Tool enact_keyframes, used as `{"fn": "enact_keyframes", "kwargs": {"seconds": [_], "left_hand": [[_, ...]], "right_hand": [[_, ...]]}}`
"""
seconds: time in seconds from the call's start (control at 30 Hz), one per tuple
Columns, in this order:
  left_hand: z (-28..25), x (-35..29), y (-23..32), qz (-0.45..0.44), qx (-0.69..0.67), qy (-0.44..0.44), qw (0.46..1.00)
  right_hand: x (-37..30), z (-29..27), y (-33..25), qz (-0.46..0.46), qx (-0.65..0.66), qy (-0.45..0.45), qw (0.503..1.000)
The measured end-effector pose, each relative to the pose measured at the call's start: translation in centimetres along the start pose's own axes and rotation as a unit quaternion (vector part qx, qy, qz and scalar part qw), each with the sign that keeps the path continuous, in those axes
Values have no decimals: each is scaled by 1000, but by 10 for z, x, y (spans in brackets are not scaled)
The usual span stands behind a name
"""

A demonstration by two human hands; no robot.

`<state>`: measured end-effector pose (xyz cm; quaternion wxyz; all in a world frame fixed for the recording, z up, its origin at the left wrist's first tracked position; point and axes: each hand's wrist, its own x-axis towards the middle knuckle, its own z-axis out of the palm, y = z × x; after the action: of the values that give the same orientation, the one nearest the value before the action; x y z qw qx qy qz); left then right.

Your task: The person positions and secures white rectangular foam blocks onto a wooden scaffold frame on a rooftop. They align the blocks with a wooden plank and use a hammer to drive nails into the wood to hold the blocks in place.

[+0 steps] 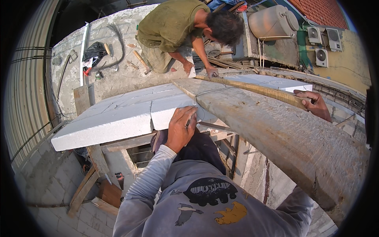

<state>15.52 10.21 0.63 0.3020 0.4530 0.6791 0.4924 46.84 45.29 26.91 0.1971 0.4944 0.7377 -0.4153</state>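
— Rooftop concrete lies behind, strewn with tools, a hammer among them. What is nearest the person?

— White foam slabs resting flat on wooden props, and a long, rough wooden plank lying across them, running from the middle toward the lower right.

— And the left hand?

— Curled closed around a thin pencil-like tool, its tip at the slab's surface just beside the plank's near edge. What exactly the tool is, I cannot tell.

— The right hand?

— Laid on the plank's far edge, fingers bent over a narrow wooden strip that runs along the plank's far side. It presses rather than grips; nothing is held in it.

— Anyone else?

— A co-worker in an olive shirt crouches on the concrete beyond the slabs, one hand down at the far end of the strip. Behind stand a pale water tank and wall-mounted air-conditioning units.
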Motion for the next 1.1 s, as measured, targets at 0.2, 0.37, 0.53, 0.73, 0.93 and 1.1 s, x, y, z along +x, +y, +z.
{"fn": "enact_keyframes", "kwargs": {"seconds": [0.2, 0.37, 0.53, 0.73, 0.93, 1.1], "left_hand": [[0, 0, 2, 4, 2, 9, 1000], [-1, -2, 0, 3, -3, 3, 1000], [1, -5, -2, 25, 14, 11, 1000], [5, -10, -4, 34, 16, 17, 999], [3, -9, -3, 38, 20, 3, 999], [15, -11, 1, 37, 76, 45, 995]], "right_hand": [[-6, 6, -19, 47, -1, 23, 999], [-8, 10, -22, 23, -39, 38, 998], [-3, 7, 1, 14, -10, 17, 1000], [-1, 6, -8, 19, -52, 28, 998], [-6, 15, 9, -6, -64, 143, 988], [-6, 20, 36, -40, -42, 236, 970]]}}
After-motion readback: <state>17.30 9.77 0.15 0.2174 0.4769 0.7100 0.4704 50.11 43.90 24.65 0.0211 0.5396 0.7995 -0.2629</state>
